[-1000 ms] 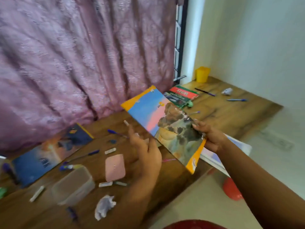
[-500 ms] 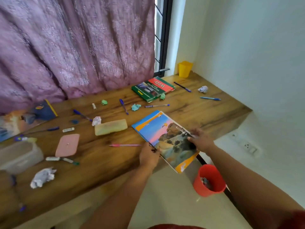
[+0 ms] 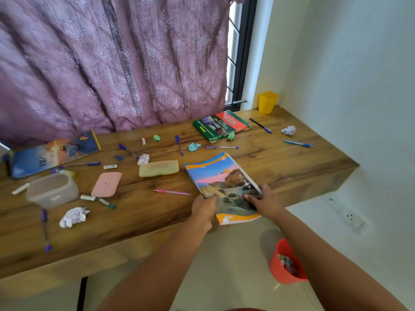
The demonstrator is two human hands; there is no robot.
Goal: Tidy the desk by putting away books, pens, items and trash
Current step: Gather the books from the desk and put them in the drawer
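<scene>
A landscape-cover notebook (image 3: pixel 221 182) lies flat at the wooden desk's (image 3: pixel 292 162) front edge, its near end overhanging. My left hand (image 3: pixel 204 209) grips its near left corner and my right hand (image 3: pixel 263 199) presses on its near right side. A green and red book (image 3: pixel 221 125) lies at the back. A blue-cover book (image 3: pixel 54 153) rests at the far left. Several pens lie scattered, among them a pink pen (image 3: pixel 171 192) just left of the notebook. Crumpled paper balls (image 3: pixel 74 217) and small green scraps (image 3: pixel 194 146) dot the desk.
A yellow cup (image 3: pixel 267 102) stands in the back right corner. A clear plastic box (image 3: pixel 52 190), a pink case (image 3: pixel 106 184) and a pale yellow pouch (image 3: pixel 158 168) sit left of centre. A red bin (image 3: pixel 285 263) with scraps stands on the floor under my right arm.
The notebook, held up tilted in the air a second ago, has come down flat onto the desk's front edge. Both hands now hold it at its near end.
</scene>
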